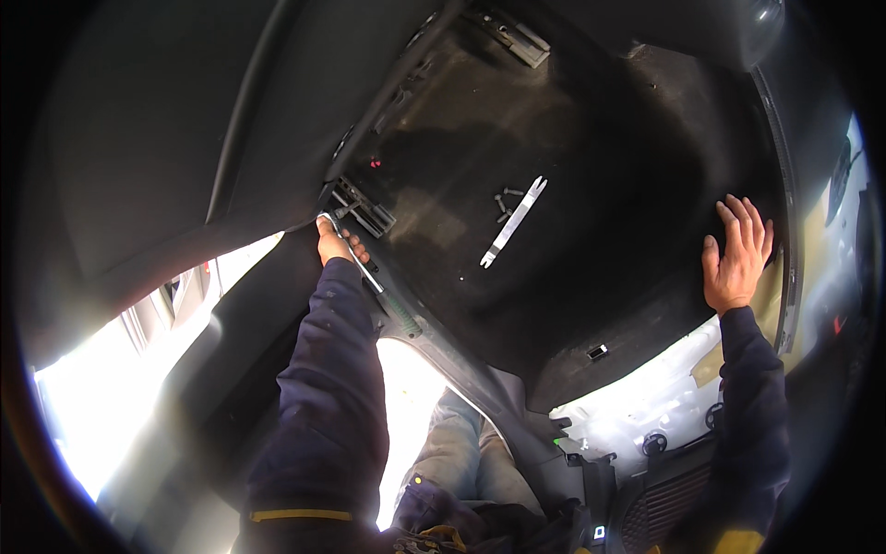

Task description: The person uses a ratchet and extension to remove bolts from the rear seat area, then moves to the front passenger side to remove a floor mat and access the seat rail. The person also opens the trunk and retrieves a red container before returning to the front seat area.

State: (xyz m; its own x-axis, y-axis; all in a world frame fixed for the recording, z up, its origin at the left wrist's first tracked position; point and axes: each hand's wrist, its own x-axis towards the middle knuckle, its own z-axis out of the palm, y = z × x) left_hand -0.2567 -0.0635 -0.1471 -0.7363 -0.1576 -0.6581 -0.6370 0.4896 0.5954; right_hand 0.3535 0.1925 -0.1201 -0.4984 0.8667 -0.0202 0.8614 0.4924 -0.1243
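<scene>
My left hand (334, 246) is closed around the head end of a long-handled ratchet wrench (372, 279), whose bright metal shaft slants down to a greenish grip. That hand is beside a metal seat-rail bracket (367, 210) at the edge of the car floor. Over on the right, my right hand (736, 257) lies against the dark carpet (637, 212) near the side panel, fingers outstretched and holding nothing. Between the hands, a white pry tool (514, 223) with forked ends rests on the carpet. Several loose bolts (504, 204) lie beside it.
Another metal bracket (524, 42) sits at the far end of the floor. A small red piece (375, 163) is near the left edge. Dark trim (457, 355) borders the near side, and a bare white metal sill (637, 383) shows at the lower right.
</scene>
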